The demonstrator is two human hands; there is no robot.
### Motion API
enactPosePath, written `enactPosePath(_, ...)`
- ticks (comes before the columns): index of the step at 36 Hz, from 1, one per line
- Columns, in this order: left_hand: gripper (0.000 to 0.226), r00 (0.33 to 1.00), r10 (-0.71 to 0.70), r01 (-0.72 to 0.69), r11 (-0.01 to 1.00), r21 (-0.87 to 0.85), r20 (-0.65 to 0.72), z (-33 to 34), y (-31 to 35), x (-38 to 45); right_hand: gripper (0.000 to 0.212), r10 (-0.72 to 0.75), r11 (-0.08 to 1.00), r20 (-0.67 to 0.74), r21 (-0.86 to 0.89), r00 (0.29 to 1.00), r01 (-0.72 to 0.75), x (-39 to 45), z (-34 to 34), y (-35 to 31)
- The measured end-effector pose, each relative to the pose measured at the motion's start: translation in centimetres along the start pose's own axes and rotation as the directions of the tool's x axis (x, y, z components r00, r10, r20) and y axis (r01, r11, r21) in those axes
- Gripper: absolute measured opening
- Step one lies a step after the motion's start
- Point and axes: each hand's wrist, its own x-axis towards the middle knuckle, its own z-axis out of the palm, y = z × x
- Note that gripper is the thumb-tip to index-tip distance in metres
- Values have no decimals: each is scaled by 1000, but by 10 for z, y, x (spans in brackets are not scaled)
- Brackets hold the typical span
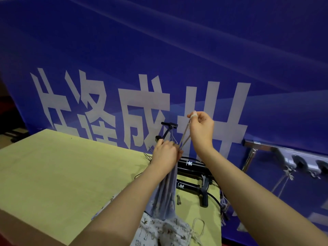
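My left hand [165, 153] grips the top of a grey mesh bag [164, 196] that hangs down from it, and a black pump handle [169, 124] sticks up behind the fingers. My right hand [201, 127] is raised higher and to the right. It pinches a thin drawstring [184, 135] looped over the fingertip, and the string runs taut down to the bag's mouth at my left hand.
Two black pumps [191, 165] with hoses lie on the yellow-green table [62, 174] behind the bag. A patterned cloth [159, 229] is at the near edge. A blue banner [159, 50] stands behind the table; a metal bar and power strip [301, 160] are to the right.
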Motion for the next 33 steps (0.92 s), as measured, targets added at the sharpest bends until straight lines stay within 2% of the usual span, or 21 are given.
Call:
enactPosePath(5,38,999,30,-29,997,-65,13,2,-8,5,14,-17,995,117,-97,993,29,7,-10,-5)
enactPosePath(7,35,999,34,-30,994,-108,37,2,-11,5,14,-57,981,201,-172,978,93,11,-15,-5)
enactPosePath(11,32,998,8,4,982,-189,65,1,-15,5,3,-135,810,386,-487,912,326,10,-16,3)
enactPosePath(12,34,997,-4,21,975,-221,76,0,-14,5,13,-128,798,381,-509,916,323,8,-15,5)
enactPosePath(16,33,980,-54,132,898,-420,192,-1,-14,6,35,-35,942,273,-312,961,122,4,-12,2)
enactPosePath(18,29,982,-56,137,870,-474,182,-1,-15,3,42,2,969,238,-239,971,56,3,-12,0)
enactPosePath(21,29,995,-27,69,869,-489,93,-2,-13,-7,44,-14,980,228,-189,974,58,1,-11,-2)
enactPosePath(24,28,995,-74,98,830,-549,67,-1,-15,-11,45,-41,985,206,-154,978,74,-2,-12,-1)
enactPosePath(29,28,995,-40,75,894,-442,88,-4,-22,-14,43,-61,991,122,-115,991,75,-3,-13,-2)
enactPosePath(33,39,991,9,42,925,-377,134,-11,-21,-15,44,-45,997,62,-55,997,49,-3,-9,-8)
